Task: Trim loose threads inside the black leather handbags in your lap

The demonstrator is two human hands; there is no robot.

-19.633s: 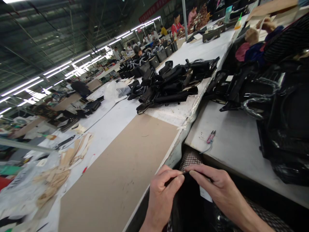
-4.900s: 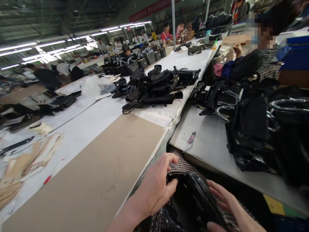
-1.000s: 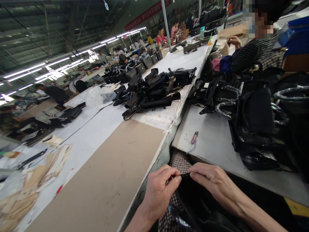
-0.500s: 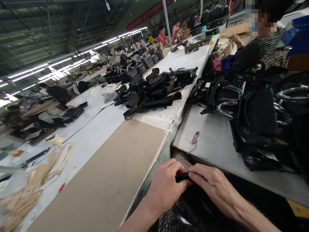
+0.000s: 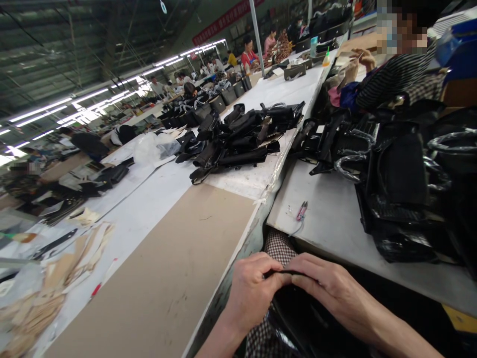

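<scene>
A shiny black bag (image 5: 305,318) lies across my lap, its upper edge pinched in both hands. My left hand (image 5: 249,286) is closed on that edge, thumb on the near side and fingers curled over. Right beside it, my right hand (image 5: 326,286) grips the same edge, with the two thumbs almost touching. The lower part of the bag runs out of view under my right forearm. Checkered cloth (image 5: 279,246) covers my leg beneath the bag.
On the right, a grey table (image 5: 328,214) carries pink-handled thread snips (image 5: 301,211) and a heap of black bags (image 5: 402,179). To the left, a brown board (image 5: 179,248) covers the long worktable, with black pieces (image 5: 238,134) piled beyond. A co-worker in a striped sleeve (image 5: 391,74) sits at upper right.
My left hand has shifted slightly down and left, and its thumb now lies along the bag's edge, close to the right thumb. Both hands still pinch the edge.
</scene>
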